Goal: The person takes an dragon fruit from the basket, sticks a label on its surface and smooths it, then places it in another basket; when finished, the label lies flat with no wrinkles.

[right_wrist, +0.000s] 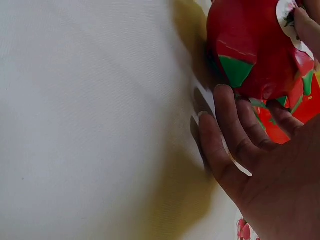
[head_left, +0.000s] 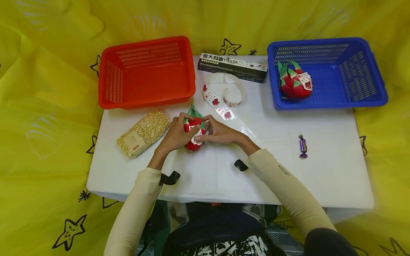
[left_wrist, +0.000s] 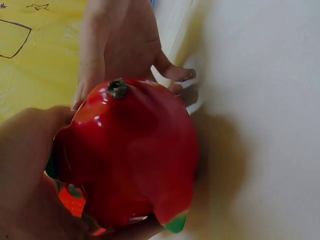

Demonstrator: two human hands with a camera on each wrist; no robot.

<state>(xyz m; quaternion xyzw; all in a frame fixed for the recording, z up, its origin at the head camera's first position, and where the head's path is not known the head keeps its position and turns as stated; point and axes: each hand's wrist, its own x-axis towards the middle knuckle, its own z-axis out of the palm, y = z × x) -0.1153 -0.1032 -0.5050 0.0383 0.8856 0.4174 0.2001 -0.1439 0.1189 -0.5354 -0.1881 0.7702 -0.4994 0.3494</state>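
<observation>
A red dragon fruit (head_left: 189, 145) with green leaf tips, glossy like a model, sits low over the white table between both hands. My left hand (head_left: 177, 133) grips it from the left, fingers round its far side and thumb over the front. From the right, my right hand (head_left: 221, 132) holds it between thumb and index finger, its thumb pressing a white label (head_left: 193, 131) on the front. The other fingers (right_wrist: 218, 145) of that hand extend loosely beside the fruit. Seen from the left wrist, the fruit's dark stem end (left_wrist: 118, 89) faces the camera.
A red basket (head_left: 145, 101) stands back left, a bag of corn kernels (head_left: 144, 133) before it. A label roll (head_left: 232, 96) and pasta box (head_left: 232, 67) lie mid-back. The blue basket (head_left: 330, 103) holds another dragon fruit (head_left: 293, 85); a purple-wrapped candy (head_left: 303, 146) lies right.
</observation>
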